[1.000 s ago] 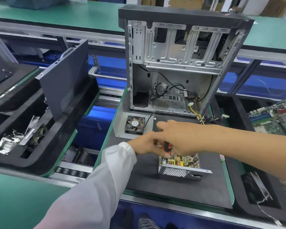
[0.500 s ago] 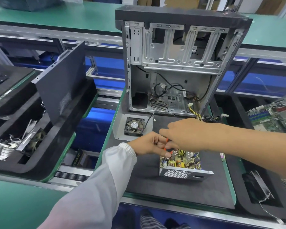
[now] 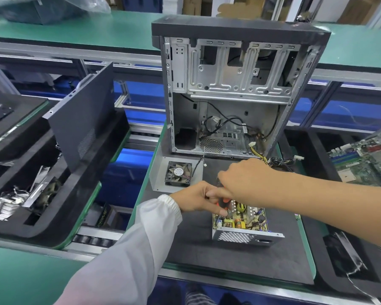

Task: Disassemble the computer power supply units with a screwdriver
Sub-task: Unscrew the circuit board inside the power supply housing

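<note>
Head view: opened power supply (image 3: 242,225) lying on a dark mat (image 3: 194,243), circuit board exposed on top, perforated metal side facing the camera. Left hand (image 3: 198,198), out of a white sleeve (image 3: 141,243), curled at the near left corner of the unit, fingers pinched around the lower part of an orange and black screwdriver (image 3: 223,202). Right hand (image 3: 244,179) closed over the top of the same screwdriver, bare forearm reaching in from the right edge; most of the handle hidden under both hands, tip not visible against the board. Behind the hands, an empty computer case (image 3: 233,95) standing upright on the mat with its side open, loose black cables and a yellow-wired plug hanging near its floor. Just left of the hands, a small fan (image 3: 179,173) lying in a bent grey metal cover (image 3: 158,175), its thin wire trailing toward the case. Further left, a black tray (image 3: 59,212) holding a dark side panel (image 3: 84,126) leaning upright and some shiny metal scraps. At far right, a green motherboard (image 3: 370,159) lying in another black tray.
</note>
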